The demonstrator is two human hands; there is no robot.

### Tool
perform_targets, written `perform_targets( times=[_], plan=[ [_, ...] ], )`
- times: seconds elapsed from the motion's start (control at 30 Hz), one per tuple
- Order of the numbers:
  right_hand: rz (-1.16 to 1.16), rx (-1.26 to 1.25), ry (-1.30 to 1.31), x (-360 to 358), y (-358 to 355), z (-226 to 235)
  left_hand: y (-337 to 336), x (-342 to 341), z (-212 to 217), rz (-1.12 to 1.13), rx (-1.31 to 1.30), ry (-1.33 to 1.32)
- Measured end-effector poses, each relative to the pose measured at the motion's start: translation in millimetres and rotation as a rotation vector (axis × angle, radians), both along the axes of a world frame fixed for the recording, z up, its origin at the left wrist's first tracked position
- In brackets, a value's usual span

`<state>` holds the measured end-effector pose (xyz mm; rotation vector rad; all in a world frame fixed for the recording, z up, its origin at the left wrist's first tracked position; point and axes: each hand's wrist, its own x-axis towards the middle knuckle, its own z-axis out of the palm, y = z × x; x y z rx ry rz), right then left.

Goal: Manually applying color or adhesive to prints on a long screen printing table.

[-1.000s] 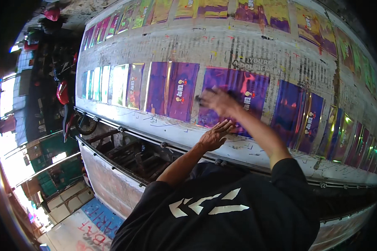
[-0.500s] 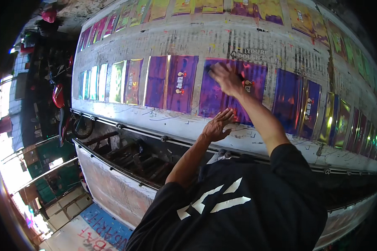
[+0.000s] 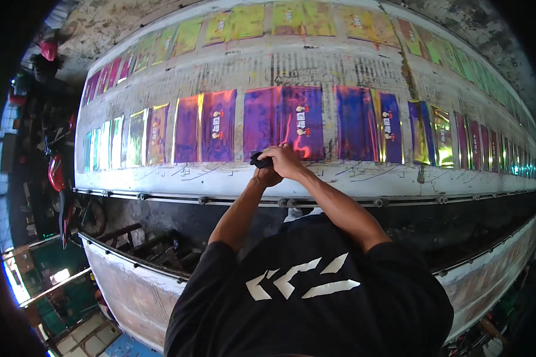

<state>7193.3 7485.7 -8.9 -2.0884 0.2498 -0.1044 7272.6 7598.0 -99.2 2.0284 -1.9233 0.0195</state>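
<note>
A shiny purple iridescent film sheet (image 3: 262, 122) with a small printed design lies flat on the long pale table straight ahead of me. At its near edge my two hands meet. My right hand (image 3: 284, 160) is closed on a small black wad, perhaps cloth (image 3: 260, 160), which pokes out at its left side. My left hand (image 3: 269, 176) sits just under and against the right one, its fingers mostly hidden. Similar purple sheets lie to the left (image 3: 205, 128) and right (image 3: 368, 125), each a short gap away.
The long, stained table (image 3: 220, 179) carries rows of shiny sheets, with a far row of yellow-green ones (image 3: 247, 22). A metal rail (image 3: 232, 200) with knobs runs along its near edge. Behind me stands another long table (image 3: 143, 285). A red motorcycle (image 3: 56, 172) is at the left.
My right hand has come back from over the sheet to its near edge and met my left hand. The view has turned and shifted, so the table now lies more level.
</note>
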Motion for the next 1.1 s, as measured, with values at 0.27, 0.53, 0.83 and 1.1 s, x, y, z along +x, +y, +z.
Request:
perform_targets(
  times=[0.27,0.53,0.83,1.1],
  plan=[
    [-0.764,1.054,-0.123,-204,-130,32,-108,-87,101,0.485,0.196,0.433],
    [-1.238,0.652,-0.153,-317,-299,3,-261,-267,88,0.304,0.149,0.431],
    [-0.099,-0.41,-0.087,-236,-330,-27,-277,-291,73,0.303,0.231,0.348],
    [0.017,-0.669,-0.143,-84,-403,-40,-283,-289,86,0.351,0.214,0.487]
  ],
)
